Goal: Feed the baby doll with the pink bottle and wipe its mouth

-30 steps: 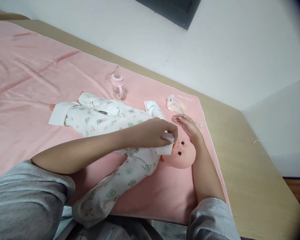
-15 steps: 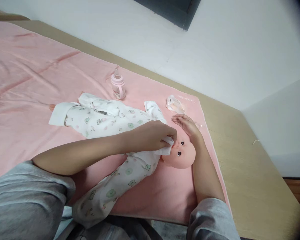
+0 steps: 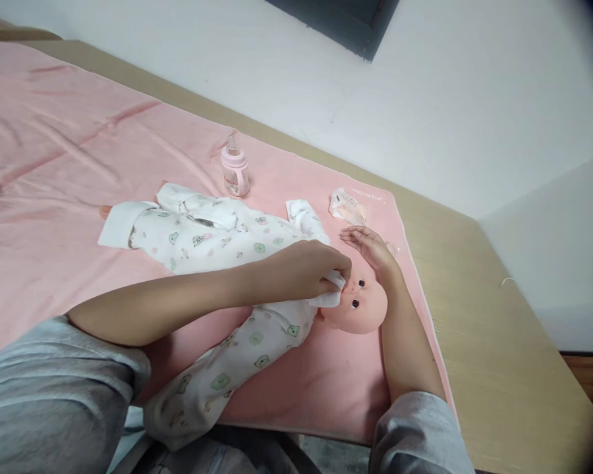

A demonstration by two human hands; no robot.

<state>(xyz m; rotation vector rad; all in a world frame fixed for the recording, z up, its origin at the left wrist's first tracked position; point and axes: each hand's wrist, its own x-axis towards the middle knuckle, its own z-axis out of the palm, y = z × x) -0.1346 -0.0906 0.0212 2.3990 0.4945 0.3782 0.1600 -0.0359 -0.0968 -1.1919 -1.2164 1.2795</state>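
Note:
A baby doll (image 3: pixel 368 309) in a white romper with green animal prints lies on its back, head toward the right. My left hand (image 3: pixel 309 270) is closed on a white tissue (image 3: pixel 329 299), pressed at the doll's mouth and chin. That hand hides the lower face, and my forearm crosses the doll's body. On the far side of the head rests my right hand (image 3: pixel 369 249), open, fingers stretched out and holding nothing. My right forearm runs along the crown of the head.
Under the doll spreads a pink blanket (image 3: pixel 44 151) on a wooden table (image 3: pixel 494 342). A pink baby bottle (image 3: pixel 235 172) stands beyond the doll's body. A small clear packet (image 3: pixel 346 207) lies just past my right hand. A white wall (image 3: pixel 449 99) rises behind the table.
Hardly anything differs. My left hand and the tissue stay at the doll's mouth, and my right hand keeps its place; the view has shifted very slightly.

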